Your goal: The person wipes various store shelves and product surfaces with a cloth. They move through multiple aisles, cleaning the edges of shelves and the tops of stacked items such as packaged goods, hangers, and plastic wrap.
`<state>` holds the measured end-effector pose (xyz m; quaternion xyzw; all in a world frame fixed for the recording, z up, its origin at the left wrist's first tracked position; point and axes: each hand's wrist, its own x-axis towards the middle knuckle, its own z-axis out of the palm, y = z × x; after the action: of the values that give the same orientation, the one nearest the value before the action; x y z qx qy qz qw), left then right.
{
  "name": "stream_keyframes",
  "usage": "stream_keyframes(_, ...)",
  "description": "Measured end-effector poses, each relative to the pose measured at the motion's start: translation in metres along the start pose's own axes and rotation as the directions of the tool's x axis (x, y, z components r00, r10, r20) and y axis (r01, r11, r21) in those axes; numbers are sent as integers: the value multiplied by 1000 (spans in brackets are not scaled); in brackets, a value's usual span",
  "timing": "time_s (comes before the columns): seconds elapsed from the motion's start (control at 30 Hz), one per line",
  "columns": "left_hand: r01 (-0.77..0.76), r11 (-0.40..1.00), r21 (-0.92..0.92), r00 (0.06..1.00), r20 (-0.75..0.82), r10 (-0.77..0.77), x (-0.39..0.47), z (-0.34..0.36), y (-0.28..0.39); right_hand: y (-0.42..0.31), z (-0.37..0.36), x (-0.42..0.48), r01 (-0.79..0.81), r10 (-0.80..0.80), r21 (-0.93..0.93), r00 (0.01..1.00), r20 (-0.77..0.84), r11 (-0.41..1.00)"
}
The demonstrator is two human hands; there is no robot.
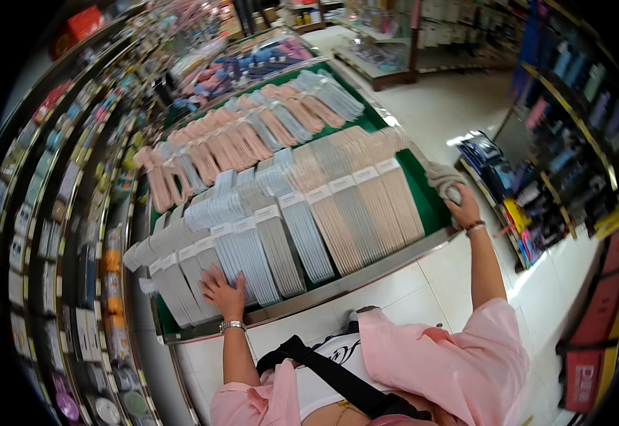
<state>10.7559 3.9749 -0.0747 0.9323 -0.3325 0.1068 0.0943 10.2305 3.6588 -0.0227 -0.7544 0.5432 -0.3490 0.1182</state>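
Note:
My left hand point(224, 293), wearing a metal watch band, lies with fingers spread against packs of grey plastic hangers point(173, 293) and the light blue hangers point(245, 261) beside them. It holds nothing. At the right edge of the display table, my right hand point(464, 206) grips a crumpled grey cloth point(441, 175), which lies over the metal rim. Packed rows of beige hangers point(336, 229) with white label bands stand between my hands. Behind them run bundles of pink hangers point(229, 152) and grey-blue ones.
The display table has a metal rim point(341, 289) and a green lining point(413, 170). Goods-filled shelves point(70, 239) curve along the left. A low rack of packaged goods point(501, 186) stands right of the table, and red boxes point(588, 341) line the far right. Pale floor tiles point(421, 282) show between.

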Motion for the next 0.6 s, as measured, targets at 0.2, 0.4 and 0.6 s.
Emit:
stream_keyframes(0.2,-16,998,54,999,-33,17,3,4,5,28,0,-21,42,-37,-169,999,33,985)
stream_keyframes(0.4,1,982,187,1000,19,-4,11,27,-3,-1,-9,-26,-155,191,-321,978,86,934)
stream_keyframes(0.6,-125,991,41,981,-145,130,-5,6,-13,-28,-13,-16,-183,274,-347,932,236,920)
